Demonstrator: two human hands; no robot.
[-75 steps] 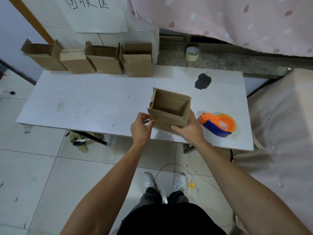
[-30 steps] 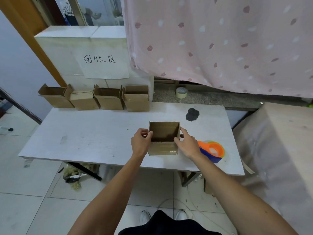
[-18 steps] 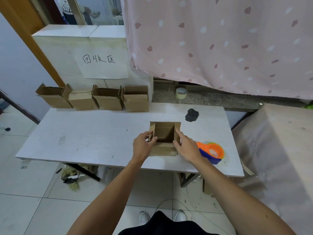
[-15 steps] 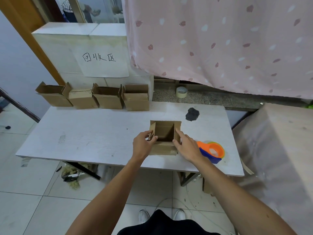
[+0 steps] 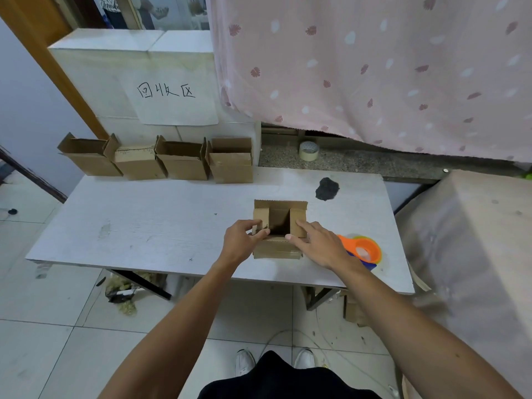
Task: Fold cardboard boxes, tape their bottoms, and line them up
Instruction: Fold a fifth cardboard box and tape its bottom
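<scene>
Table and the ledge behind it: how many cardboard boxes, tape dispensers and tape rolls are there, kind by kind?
Cardboard boxes: 5 (back-row boxes 4, front box 1)
Tape dispenser, orange and blue: 1
Tape roll on the ledge: 1
Total: 7

The cardboard box (image 5: pixel 276 250), earlier tipped toward 7 o'clock, had been squared on the table (image 5: pixel 158 226). Its left flap (image 5: pixel 260 217) at 9 o'clock, pinched by the left hand (image 5: pixel 241 244), and its right flap (image 5: pixel 298 224) at 3 o'clock, pressed by the right hand (image 5: pixel 324 247), had folded inward over the opening.
</scene>
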